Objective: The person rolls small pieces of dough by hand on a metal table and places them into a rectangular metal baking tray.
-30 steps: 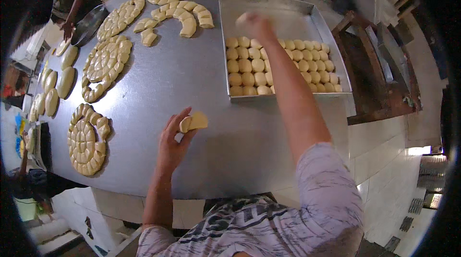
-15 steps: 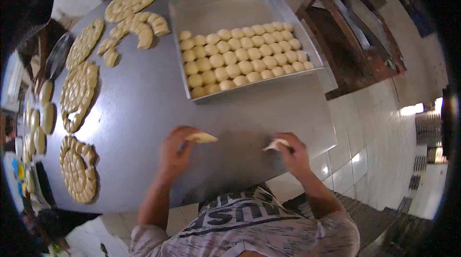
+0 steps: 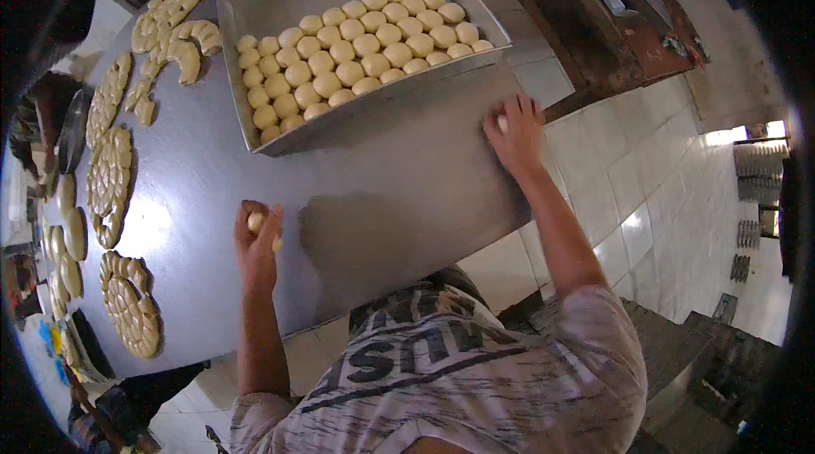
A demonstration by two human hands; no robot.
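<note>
My left hand (image 3: 257,252) is closed around a piece of pale dough (image 3: 255,222), bits of which show between the fingers, above the left part of the metal table. Toward the table's right edge, my right hand (image 3: 519,144) has its fingers curled over another small lump of dough (image 3: 503,123); most of that lump is hidden under the palm. Beyond both hands sits a large square metal tray (image 3: 386,96), tilted in the view. Several rows of smooth round dough balls (image 3: 350,72) fill its near part, packed close together.
Coiled chains of cut dough (image 3: 109,174) lie along the left of the metal table (image 3: 195,199), with curved dough pieces (image 3: 193,47) further back. Oval loaves (image 3: 72,233) lie at the far left, near another person's arm (image 3: 38,123). A wooden stand (image 3: 586,38) is at the far right.
My hands have moved apart: the left one to the left, the right one up and outward to the table's right edge. Each still holds dough. The view has turned and shifted a little.
</note>
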